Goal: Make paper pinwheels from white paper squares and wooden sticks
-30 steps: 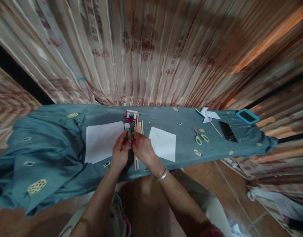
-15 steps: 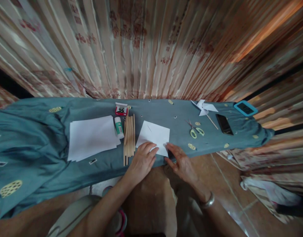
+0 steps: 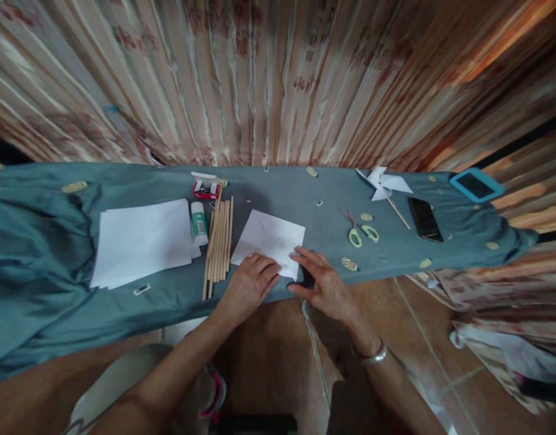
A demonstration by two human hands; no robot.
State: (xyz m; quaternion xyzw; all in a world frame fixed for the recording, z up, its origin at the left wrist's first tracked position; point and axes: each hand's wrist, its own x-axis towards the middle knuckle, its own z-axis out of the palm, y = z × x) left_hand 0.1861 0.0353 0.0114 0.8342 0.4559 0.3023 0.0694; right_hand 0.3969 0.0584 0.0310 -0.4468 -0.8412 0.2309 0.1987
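A white square sheet of paper (image 3: 272,232) lies tilted on the cloth in front of me, with thin lines running in from its corners; I cannot tell whether these are cuts or creases. Over its near edge, my left hand (image 3: 253,278) has its fingers curled together, holding the sheet down. My right hand (image 3: 320,281) touches the sheet's right edge with its fingertips, thumb and fingers spread apart. The near corner of the paper shows between both hands. Left of the sheet lies a bundle of wooden sticks (image 3: 221,241).
Teal cloth (image 3: 323,226) covers the table. Leftward are a paper stack (image 3: 144,241), a glue stick (image 3: 198,223) and an opened small red box (image 3: 206,190). Rightward lie scissors (image 3: 358,229), a paper pinwheel (image 3: 383,184), a black phone (image 3: 425,219) and a blue-framed device (image 3: 477,185). Curtains (image 3: 278,84) hang behind.
The view has shifted, so the table items sit a little differently in it. My right thumb has moved slightly away from the paper's near corner. My left hand stays on the sheet.
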